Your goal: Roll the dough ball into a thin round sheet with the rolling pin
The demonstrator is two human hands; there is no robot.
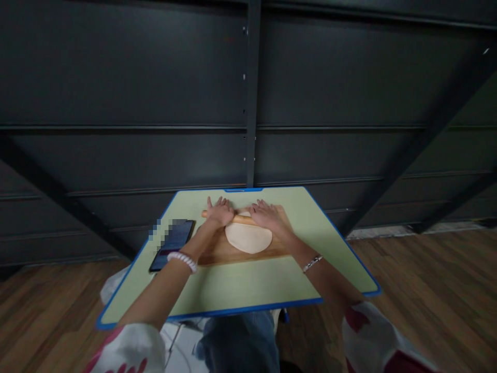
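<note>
The left hand (221,211) is resting palm-down on a wooden rolling pin (244,220), its fingers spreading forward over the top rather than wrapping round. The right hand (266,215) is lying on the pin in the same open way, its fingers pointing forward and inward and its palm covering the pin's right end. Between the hands and toward the body, a flat, pale dough sheet (248,239) is spreading out, with a small strip of it showing beyond the pin.

With neither hand gripping, the pin could be slipping or skewing if one palm were bearing harder than the other; uneven weight could also be leaving the sheet thicker on one side. The dough could be sticking to the wood and wrinkling if its surface were tacky.

Both forearms are reaching forward and converging, the left wearing a white bracelet (182,259), the right a silver one (312,263).

Under the hands, a wooden board (217,251) is carrying the dough. Left of the left hand, a phone (174,241) is lying close to that forearm, where an outward elbow could be nudging it. A pale, blue-edged table (233,287) is supporting everything.
</note>
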